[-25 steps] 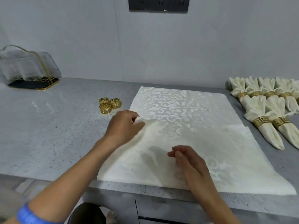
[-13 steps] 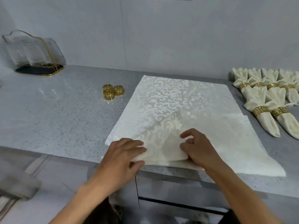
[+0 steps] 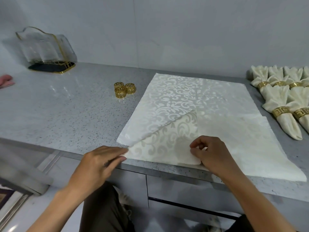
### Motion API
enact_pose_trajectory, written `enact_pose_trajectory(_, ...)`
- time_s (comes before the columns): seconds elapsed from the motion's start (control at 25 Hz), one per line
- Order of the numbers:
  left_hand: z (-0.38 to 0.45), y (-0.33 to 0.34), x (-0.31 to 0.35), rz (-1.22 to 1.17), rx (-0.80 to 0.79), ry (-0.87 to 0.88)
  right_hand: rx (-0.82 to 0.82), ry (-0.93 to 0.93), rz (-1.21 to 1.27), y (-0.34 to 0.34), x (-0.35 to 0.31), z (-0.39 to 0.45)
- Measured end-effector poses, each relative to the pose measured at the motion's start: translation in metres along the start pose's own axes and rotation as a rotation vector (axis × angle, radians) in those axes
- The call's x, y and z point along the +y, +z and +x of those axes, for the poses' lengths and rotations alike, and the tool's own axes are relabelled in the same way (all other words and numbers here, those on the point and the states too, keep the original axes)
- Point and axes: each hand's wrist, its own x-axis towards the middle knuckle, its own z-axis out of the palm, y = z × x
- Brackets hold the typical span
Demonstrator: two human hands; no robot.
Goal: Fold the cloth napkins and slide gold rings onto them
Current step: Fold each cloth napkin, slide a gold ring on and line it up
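A cream damask napkin (image 3: 192,99) lies spread on the grey speckled counter (image 3: 66,111), its near left part folded over into a slanted flap (image 3: 167,141). My left hand (image 3: 102,161) pinches the flap's left corner at the counter's front edge. My right hand (image 3: 212,153) grips the flap's bunched near edge, fingers curled. Three loose gold rings (image 3: 123,89) stand in a cluster left of the napkin. A second napkin (image 3: 260,148) lies flat beneath, showing on the right.
Several folded napkins with gold rings on them (image 3: 282,101) lie in rows at the right edge. A clear gold-trimmed holder (image 3: 48,51) stands at the back left by the wall. A pink object (image 3: 5,81) shows at the far left. Drawer fronts (image 3: 184,190) sit below the counter.
My left hand brought the napkin's left corner down to the front edge, then slid left along it. My right hand moved onto the flap's near edge and gripped it.
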Motion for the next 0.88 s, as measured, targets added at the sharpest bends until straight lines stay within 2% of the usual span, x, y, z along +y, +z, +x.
enact_pose_trajectory(0.16,0.0,-0.001,-0.008,0.068,-0.021,0.089,0.017,-0.037,-0.124,0.003,0.001,-0.005)
enact_pose_trajectory(0.4,-0.004,0.001,-0.008,0.083,0.01,-0.025,0.017,-0.09,-0.19,0.004,0.004,-0.007)
enact_pose_trajectory(0.48,-0.002,-0.004,-0.001,0.162,0.005,-0.075,0.039,-0.142,-0.251,0.006,0.007,-0.009)
enact_pose_trajectory(0.6,0.026,0.006,0.032,0.256,0.02,-0.042,0.095,-0.208,-0.385,0.012,0.01,-0.017)
enact_pose_trajectory(0.64,0.043,0.016,0.045,0.22,-0.026,-0.018,0.117,-0.226,-0.449,0.016,0.011,-0.02)
enact_pose_trajectory(0.76,0.086,0.063,0.065,0.143,-0.342,0.032,0.178,-0.293,-0.58,0.022,0.014,-0.028)
enact_pose_trajectory(0.88,0.094,0.097,0.054,0.249,-0.544,0.034,0.169,-0.318,-0.665,0.018,0.007,-0.027)
